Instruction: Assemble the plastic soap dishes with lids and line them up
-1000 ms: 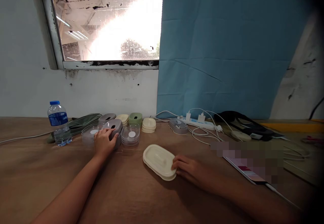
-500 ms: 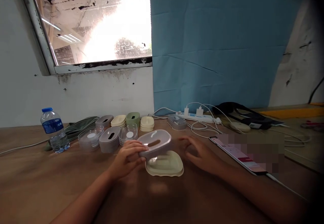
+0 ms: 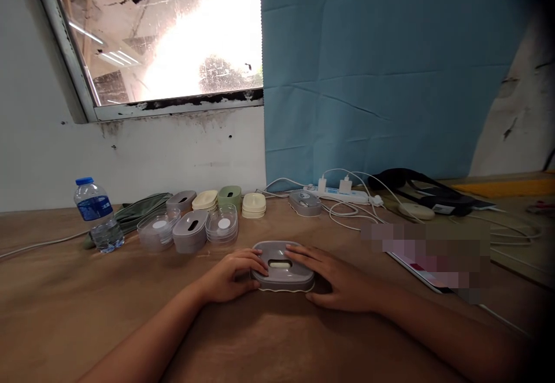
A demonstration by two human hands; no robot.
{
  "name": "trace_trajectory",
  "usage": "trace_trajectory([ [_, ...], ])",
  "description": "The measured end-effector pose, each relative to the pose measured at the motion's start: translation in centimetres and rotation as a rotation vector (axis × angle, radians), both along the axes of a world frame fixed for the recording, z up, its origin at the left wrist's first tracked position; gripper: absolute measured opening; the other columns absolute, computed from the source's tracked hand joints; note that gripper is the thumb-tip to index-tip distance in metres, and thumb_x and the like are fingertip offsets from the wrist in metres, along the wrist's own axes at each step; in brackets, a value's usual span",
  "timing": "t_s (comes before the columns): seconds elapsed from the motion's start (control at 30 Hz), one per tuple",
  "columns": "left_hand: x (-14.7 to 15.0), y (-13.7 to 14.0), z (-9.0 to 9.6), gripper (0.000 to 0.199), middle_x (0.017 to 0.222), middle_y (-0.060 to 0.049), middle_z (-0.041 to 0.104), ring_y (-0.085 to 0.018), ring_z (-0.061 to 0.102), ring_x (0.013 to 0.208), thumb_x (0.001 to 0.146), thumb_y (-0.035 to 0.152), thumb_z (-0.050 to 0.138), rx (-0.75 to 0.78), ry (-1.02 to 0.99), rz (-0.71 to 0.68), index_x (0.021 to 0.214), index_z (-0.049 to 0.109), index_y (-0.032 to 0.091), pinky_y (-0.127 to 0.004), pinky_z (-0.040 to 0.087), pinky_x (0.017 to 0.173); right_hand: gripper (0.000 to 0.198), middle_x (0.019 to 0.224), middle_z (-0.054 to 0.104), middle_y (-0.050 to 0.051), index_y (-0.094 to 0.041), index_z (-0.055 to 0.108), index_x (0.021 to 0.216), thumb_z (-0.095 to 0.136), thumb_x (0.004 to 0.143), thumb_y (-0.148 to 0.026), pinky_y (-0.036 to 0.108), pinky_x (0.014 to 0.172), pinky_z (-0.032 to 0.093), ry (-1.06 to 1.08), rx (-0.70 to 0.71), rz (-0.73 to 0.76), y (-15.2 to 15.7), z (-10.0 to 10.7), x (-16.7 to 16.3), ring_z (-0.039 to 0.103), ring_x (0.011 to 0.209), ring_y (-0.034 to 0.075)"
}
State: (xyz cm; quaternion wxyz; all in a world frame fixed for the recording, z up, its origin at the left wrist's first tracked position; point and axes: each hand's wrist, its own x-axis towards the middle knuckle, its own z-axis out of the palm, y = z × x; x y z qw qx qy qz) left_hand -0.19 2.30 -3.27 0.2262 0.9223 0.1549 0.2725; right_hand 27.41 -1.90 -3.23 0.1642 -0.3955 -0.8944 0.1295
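Note:
A grey slotted cover [image 3: 281,266] sits on top of a cream base [image 3: 284,289] on the brown table, just in front of me. My left hand [image 3: 229,276] grips the cover's left end. My right hand [image 3: 336,276] lies over its right end, fingers on the top. Only a thin cream edge of the base shows under the grey part.
Behind stand a second grey cover [image 3: 189,231], clear tubs [image 3: 222,225], cream lids [image 3: 254,204] and a green cover [image 3: 229,196]. A water bottle [image 3: 96,215] is at the left. A power strip with cables [image 3: 342,195] and a phone [image 3: 422,264] lie to the right.
My left hand took a grey cover from the back row, carried it right and set it down on the cream base. My right hand moved onto the cover.

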Motion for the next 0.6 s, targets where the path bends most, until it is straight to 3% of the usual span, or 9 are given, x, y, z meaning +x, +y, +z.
trace_trajectory([
  [0.3,-0.53,0.60,-0.51,0.024,0.107,-0.007,0.064,-0.021,0.046,0.117,0.082,0.024,0.055,-0.038,-0.066,0.088,0.104,0.062,0.020,-0.036,0.037,0.099,0.057,0.140,0.031,0.007,-0.027,0.034,0.135,0.050,0.083,-0.045,0.043,0.104,0.029,0.115,0.007,-0.037,0.62,-0.05,-0.08,0.031,0.127,0.026],
  [0.47,-0.52,0.62,-0.45,0.025,0.106,-0.007,0.065,-0.020,0.052,0.110,0.080,0.026,0.057,-0.043,-0.029,0.062,0.104,0.063,0.020,-0.033,0.039,0.096,0.057,0.139,0.033,0.008,-0.025,0.038,0.133,0.053,0.081,-0.044,0.042,0.103,0.031,0.086,-0.047,-0.001,0.65,-0.18,0.04,0.035,0.125,0.026],
  [0.6,-0.45,0.38,-0.14,0.023,0.102,-0.008,0.066,-0.020,0.054,0.107,0.079,0.026,0.058,-0.014,-0.003,0.004,0.100,0.064,0.020,-0.033,0.039,0.096,0.062,0.142,0.030,0.005,-0.028,0.036,0.134,0.057,0.079,-0.044,0.044,0.105,0.028,-0.007,-0.030,0.006,0.41,0.07,0.18,0.030,0.128,0.027],
])
